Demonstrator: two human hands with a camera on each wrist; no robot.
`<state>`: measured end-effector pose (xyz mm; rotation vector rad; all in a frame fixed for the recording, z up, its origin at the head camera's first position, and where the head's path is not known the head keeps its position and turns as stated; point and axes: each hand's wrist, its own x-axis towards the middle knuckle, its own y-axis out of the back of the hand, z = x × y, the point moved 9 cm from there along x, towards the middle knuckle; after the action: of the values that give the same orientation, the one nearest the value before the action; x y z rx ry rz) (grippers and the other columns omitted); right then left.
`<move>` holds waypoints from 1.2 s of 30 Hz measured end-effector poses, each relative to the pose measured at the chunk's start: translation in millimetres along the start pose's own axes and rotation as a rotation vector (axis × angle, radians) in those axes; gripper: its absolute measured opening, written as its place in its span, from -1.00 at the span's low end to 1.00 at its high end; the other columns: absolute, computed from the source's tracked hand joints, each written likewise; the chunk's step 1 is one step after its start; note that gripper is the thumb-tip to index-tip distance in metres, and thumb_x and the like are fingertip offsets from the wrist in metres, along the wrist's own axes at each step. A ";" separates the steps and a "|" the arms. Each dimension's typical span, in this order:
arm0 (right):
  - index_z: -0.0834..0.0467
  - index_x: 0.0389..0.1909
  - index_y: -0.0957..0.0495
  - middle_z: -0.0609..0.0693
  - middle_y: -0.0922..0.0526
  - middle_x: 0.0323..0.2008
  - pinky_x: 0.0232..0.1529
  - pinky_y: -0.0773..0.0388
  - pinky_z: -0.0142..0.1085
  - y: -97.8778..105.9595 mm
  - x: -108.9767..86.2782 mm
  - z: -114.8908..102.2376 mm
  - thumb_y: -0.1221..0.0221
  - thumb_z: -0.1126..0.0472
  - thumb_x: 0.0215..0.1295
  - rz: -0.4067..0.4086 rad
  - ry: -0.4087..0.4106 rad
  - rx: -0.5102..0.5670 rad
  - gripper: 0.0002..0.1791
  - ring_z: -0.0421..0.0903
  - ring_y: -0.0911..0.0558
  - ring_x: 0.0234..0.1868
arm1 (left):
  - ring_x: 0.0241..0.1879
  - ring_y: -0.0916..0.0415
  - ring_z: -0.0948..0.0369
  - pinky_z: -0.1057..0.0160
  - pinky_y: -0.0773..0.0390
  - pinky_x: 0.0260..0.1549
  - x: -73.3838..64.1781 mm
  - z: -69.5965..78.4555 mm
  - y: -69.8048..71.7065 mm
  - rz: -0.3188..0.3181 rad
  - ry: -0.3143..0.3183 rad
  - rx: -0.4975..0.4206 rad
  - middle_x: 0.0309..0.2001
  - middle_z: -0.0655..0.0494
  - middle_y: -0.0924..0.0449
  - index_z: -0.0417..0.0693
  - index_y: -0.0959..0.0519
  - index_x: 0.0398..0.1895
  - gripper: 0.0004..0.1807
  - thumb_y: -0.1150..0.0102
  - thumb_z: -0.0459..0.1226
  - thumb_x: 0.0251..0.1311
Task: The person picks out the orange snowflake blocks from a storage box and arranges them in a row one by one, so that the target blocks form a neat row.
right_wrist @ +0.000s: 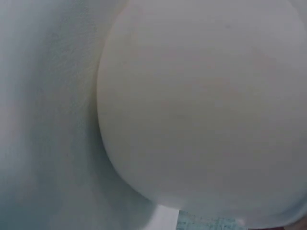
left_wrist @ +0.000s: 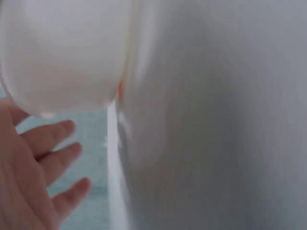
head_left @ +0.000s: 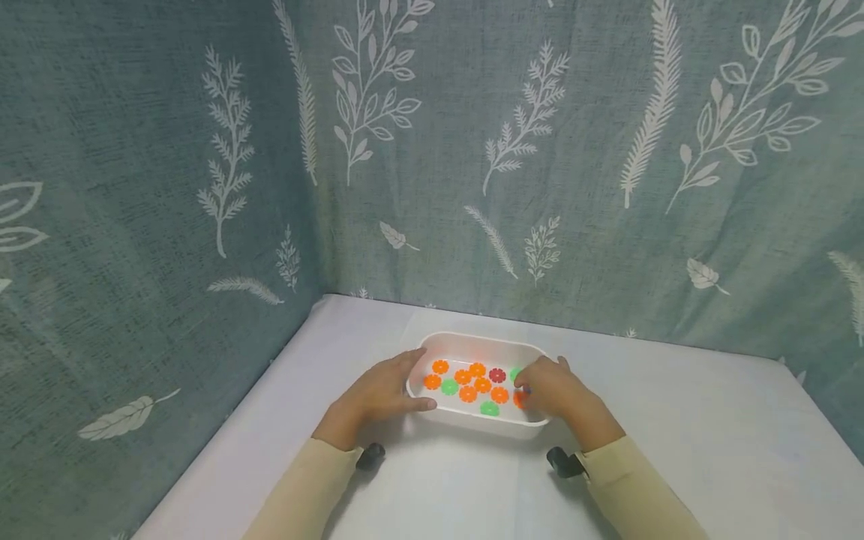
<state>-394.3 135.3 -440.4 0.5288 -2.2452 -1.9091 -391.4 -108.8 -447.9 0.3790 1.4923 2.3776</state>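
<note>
A white rectangular tray [head_left: 489, 349] with rounded corners holds several small notched, flower-shaped discs. Most are orange [head_left: 468, 394]; others are green [head_left: 449, 387], and one is red [head_left: 497, 375]. At the tray's left end my left hand [head_left: 388, 386] rests with fingers spread, fingertips by the far rim and thumb over the near rim. The left wrist view shows its loose fingers [left_wrist: 50, 136] beside the tray's outer wall [left_wrist: 62, 52]. My right hand [head_left: 553, 386] reaches over the right end, fingers bent down among the discs; I cannot tell whether they pinch one. The tray wall [right_wrist: 201, 110] fills the right wrist view.
The tray stands on a table with a white cover [head_left: 445, 495]. Blue-green cloth with white leaf patterns [head_left: 439, 150] hangs behind and along the left side. Black wrist straps [head_left: 565, 463] show at both sleeves.
</note>
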 end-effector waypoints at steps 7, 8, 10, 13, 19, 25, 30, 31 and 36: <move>-0.01 -0.44 -0.65 -0.12 -0.54 -0.41 0.11 -0.41 0.10 -6.4 8.9 3.8 -0.40 0.23 0.08 -0.048 -0.067 -0.037 -0.89 0.00 -0.44 -0.27 | 0.37 -0.21 0.03 -0.24 -0.18 0.27 0.1 -18.1 -19.9 0.035 0.009 -0.321 0.44 0.08 -0.20 0.19 -0.02 0.54 0.10 -0.35 0.21 -0.04; -0.01 -0.44 -0.65 -0.11 -0.54 -0.40 0.06 -0.46 0.04 -6.8 9.2 4.7 -0.40 0.24 0.08 -0.048 -0.075 -0.035 -0.89 0.00 -0.43 -0.29 | 0.38 -0.19 0.04 -0.24 -0.16 0.28 -0.1 -19.4 -21.9 0.043 0.004 -0.354 0.45 0.08 -0.18 0.21 -0.01 0.54 0.10 -0.35 0.21 -0.04; -0.01 -0.39 -0.66 -0.11 -0.54 -0.37 -0.03 -0.54 -0.06 -6.8 9.0 5.7 -0.40 0.25 0.07 -0.045 -0.084 -0.023 -0.88 -0.01 -0.44 -0.32 | 0.41 -0.13 0.05 -0.22 -0.11 0.30 -0.9 -19.9 -23.1 0.067 -0.020 -0.415 0.47 0.08 -0.15 0.23 -0.02 0.54 0.11 -0.39 0.19 -0.07; 0.03 -0.29 -0.65 -0.10 -0.52 -0.37 -0.07 -0.57 -0.11 -5.2 8.1 4.8 -0.41 0.27 0.07 -0.033 -0.070 -0.015 -0.81 -0.04 -0.46 -0.35 | 0.44 -0.05 0.09 -0.18 -0.06 0.34 -2.3 -19.3 -21.6 0.105 -0.049 -0.473 0.47 0.10 -0.13 0.22 -0.06 0.53 0.12 -0.45 0.15 -0.11; 0.01 -0.26 -0.58 -0.10 -0.51 -0.42 -0.17 -0.56 -0.15 -2.5 7.4 2.7 -0.39 0.29 0.08 -0.012 -0.052 0.005 -0.76 -0.03 -0.46 -0.38 | 0.47 0.03 0.10 -0.15 -0.02 0.35 -2.0 -23.7 -21.9 0.128 -0.017 -0.510 0.49 0.11 -0.09 0.24 -0.12 0.50 0.05 -0.45 0.09 -0.08; -0.01 -0.27 -0.59 -0.10 -0.57 -0.39 -0.12 -0.56 -0.09 -1.0 4.2 6.6 -0.35 0.30 0.12 0.012 -0.026 0.087 -0.80 -0.03 -0.49 -0.35 | 0.47 0.04 0.08 -0.21 -0.01 0.33 -0.1 -25.8 -27.1 0.130 0.001 -0.492 0.49 0.10 -0.09 0.26 -0.14 0.49 0.04 -0.45 0.12 -0.09; 0.05 -0.27 -0.63 -0.14 -0.61 -0.41 -0.07 -0.51 -0.09 7.4 0.8 4.8 -0.27 0.38 0.17 0.128 0.092 0.119 -0.82 -0.11 -0.52 -0.36 | 0.47 0.02 0.12 -0.17 -0.02 0.35 0.2 -27.4 -28.7 0.119 -0.003 -0.499 0.49 0.15 -0.09 0.30 -0.13 0.50 0.05 -0.45 0.14 -0.10; 0.06 -0.26 -0.63 -0.15 -0.61 -0.42 -0.07 -0.48 -0.08 10.3 -0.4 4.6 -0.27 0.38 0.17 0.151 0.106 0.124 -0.82 -0.11 -0.51 -0.36 | 0.47 0.02 0.12 -0.16 -0.02 0.35 0.0 -27.3 -27.9 0.116 0.000 -0.503 0.49 0.16 -0.09 0.31 -0.12 0.50 0.06 -0.46 0.13 -0.10; 0.09 -0.18 -0.66 -0.16 -0.64 -0.37 -0.06 -0.42 -0.05 27.4 -9.9 10.9 -0.30 0.36 0.19 0.293 0.131 0.172 -0.80 -0.09 -0.51 -0.31 | 0.47 0.03 0.06 -0.16 -0.01 0.35 -0.9 -25.9 -23.5 0.127 0.006 -0.502 0.49 0.09 -0.08 0.26 -0.12 0.50 0.07 -0.46 0.13 -0.10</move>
<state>-393.3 152.5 -414.4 0.3135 -2.2676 -1.5090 -397.7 -120.9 -480.1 0.3483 0.8429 2.7369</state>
